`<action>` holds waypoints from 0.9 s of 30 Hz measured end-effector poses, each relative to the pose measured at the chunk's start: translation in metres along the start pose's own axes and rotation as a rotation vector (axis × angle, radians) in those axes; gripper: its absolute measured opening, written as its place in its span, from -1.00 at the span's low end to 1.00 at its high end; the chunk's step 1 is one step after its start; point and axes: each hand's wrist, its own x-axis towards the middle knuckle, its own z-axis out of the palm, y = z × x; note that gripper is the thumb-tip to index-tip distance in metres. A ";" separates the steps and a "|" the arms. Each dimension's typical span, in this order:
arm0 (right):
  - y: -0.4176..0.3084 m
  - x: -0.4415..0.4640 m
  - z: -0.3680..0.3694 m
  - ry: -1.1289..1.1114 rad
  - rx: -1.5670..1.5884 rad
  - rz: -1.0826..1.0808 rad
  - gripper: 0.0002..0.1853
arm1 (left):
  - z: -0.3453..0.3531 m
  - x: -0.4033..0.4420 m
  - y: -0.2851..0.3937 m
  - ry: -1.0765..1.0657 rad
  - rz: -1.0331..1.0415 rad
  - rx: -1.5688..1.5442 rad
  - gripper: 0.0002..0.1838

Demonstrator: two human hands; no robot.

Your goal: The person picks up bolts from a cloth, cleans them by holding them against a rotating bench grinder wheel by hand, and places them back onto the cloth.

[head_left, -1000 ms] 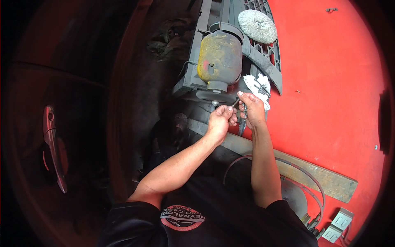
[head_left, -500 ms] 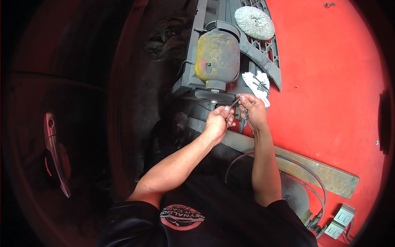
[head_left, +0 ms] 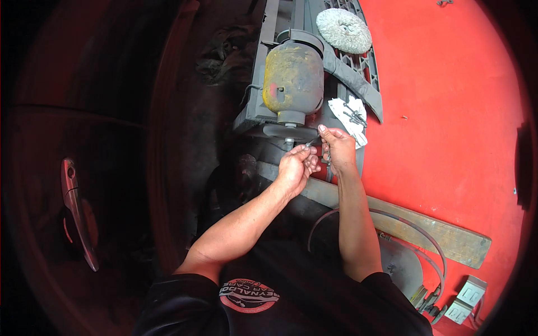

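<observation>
Yellow paint, worn to grey, covers the rounded motor housing point(head_left: 294, 81) of a bench machine, with a flat grey wheel point(head_left: 280, 131) on its near end. Just in front of that wheel, a person's two bare hands meet over a slim dark metal piece point(head_left: 312, 141), which slants between their fingertips. The left hand point(head_left: 294, 168) is partly closed, thumb and forefinger pinching the piece's lower end, the other fingers loosely curled. The right hand point(head_left: 339, 150) has its thumb and forefinger together at the upper end — whether its curled fingers hold anything more, I cannot tell. Beside the right hand, a white cloth point(head_left: 341, 112) bears several dark bolts point(head_left: 357, 117). Farther back lies a round, fluffy white pad point(head_left: 343, 32); a wooden board point(head_left: 437, 235) crosses the red surface point(head_left: 443, 140) at right.
</observation>
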 end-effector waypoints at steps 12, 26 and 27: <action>-0.002 -0.013 -0.011 -0.055 0.071 -0.048 -0.75 | -0.003 -0.009 0.007 -0.105 0.008 0.326 -0.80; 0.149 -0.092 -0.088 -0.096 1.437 0.245 -0.70 | 0.124 0.034 -0.073 -0.459 0.781 2.260 -0.82; 0.166 -0.098 -0.082 -0.110 1.459 0.287 -0.72 | 0.135 0.060 -0.082 -0.482 0.714 2.438 -0.80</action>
